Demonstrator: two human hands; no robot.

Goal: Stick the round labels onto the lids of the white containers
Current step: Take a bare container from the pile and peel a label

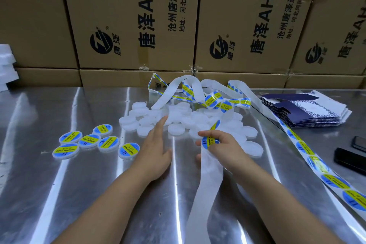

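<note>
Head cam looking down at a shiny metal table [59, 184]. The right hand [219, 148] has its fingers curled round the white backing strip [206, 184], pinching it. One round label [210, 142], blue and yellow, sits right across those fingers. So the label is in the grip itself, just this side of the pile. The bare strip hangs from the hand down toward the camera.

The left hand [156, 144] is flat, palm down, with fingers straight and relaxed and holding nothing. Its fingertips are at the near edge of the pile of white containers [178, 123], and I can't tell if they're actually touching one. The pile is a loose heap of plain lids in the middle of the table, just past both hands.

Off to the left, well apart from the pile, are six labelled containers [89, 140] in a small cluster. Each has its sticker facing up.

A long run of unused labels [316, 162] trails down the right side of the table, and more of it is tangled up behind the pile. Further right there's a stack of flattened dark blue cartons [309, 113] and a couple of black things [348, 160] at the edge that I can't make out. Big cardboard boxes [138, 25] wall off the back.
</note>
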